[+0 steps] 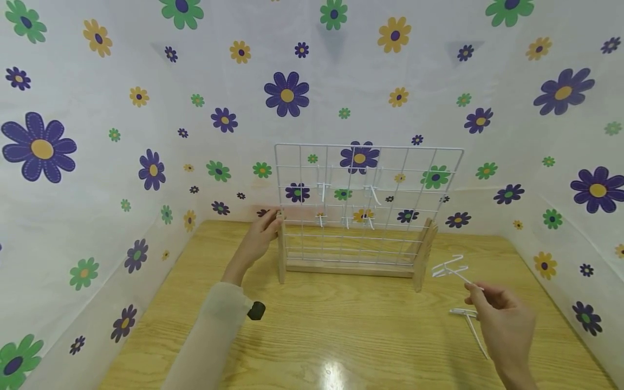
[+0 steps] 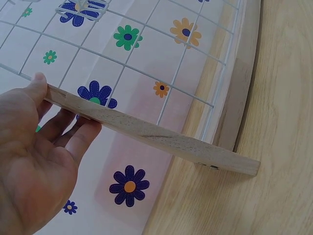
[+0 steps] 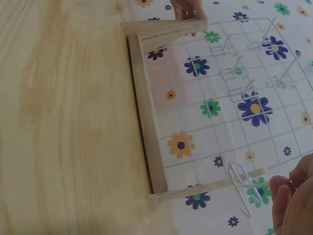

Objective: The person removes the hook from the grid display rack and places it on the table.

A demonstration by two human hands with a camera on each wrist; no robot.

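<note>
A white wire grid panel (image 1: 336, 244) stands upright in a wooden stand (image 1: 351, 269). Several white hooks (image 1: 323, 189) hang on its middle squares. My left hand (image 1: 260, 238) grips the top of the stand's left upright (image 2: 142, 132), thumb on one side and fingers on the other in the left wrist view. Off the stand's right side, my right hand (image 1: 507, 319) pinches a white wire hook (image 1: 450, 268) by its prong, its bracket end turned toward the grid. Another white hook (image 1: 475, 330) lies on the table just left of the right hand.
The wooden table (image 1: 312, 325) carries the stand near its back edge. A flower-print sheet (image 1: 287, 49) rises behind and on both sides. A small black piece (image 1: 256, 311) sits at the left sleeve's cuff.
</note>
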